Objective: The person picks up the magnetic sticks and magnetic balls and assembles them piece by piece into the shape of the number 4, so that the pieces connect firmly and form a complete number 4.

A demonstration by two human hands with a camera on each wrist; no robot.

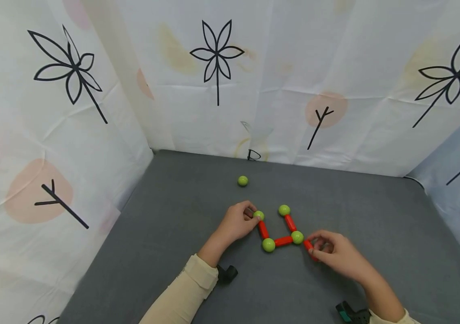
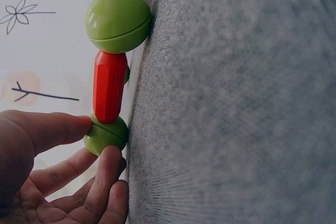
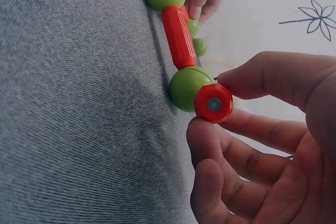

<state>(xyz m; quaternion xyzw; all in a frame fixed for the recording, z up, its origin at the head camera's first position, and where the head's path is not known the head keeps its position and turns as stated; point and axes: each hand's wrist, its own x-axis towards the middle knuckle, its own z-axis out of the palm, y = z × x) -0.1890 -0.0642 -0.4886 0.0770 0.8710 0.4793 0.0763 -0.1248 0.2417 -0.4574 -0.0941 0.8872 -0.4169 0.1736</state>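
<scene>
Green balls and red rods form a U-shaped chain on the grey cloth. My left hand (image 1: 240, 220) pinches the ball (image 1: 259, 215) at the chain's upper left end between thumb and fingers. From it a red rod (image 2: 109, 87) leads to the lower left ball (image 1: 268, 245). Another rod (image 1: 283, 241) links that to the lower right ball (image 1: 297, 237), and a third rod (image 1: 290, 222) rises to the upper right ball (image 1: 284, 210). My right hand (image 1: 337, 254) pinches a loose red rod (image 3: 213, 103) beside the lower right ball; its end shows a round metal disc.
A single green ball (image 1: 243, 181) lies apart, farther back on the grey cloth (image 1: 189, 189). White patterned sheets (image 1: 270, 112) hang behind and on both sides. Dark wrist devices (image 1: 227, 274) show at both wrists.
</scene>
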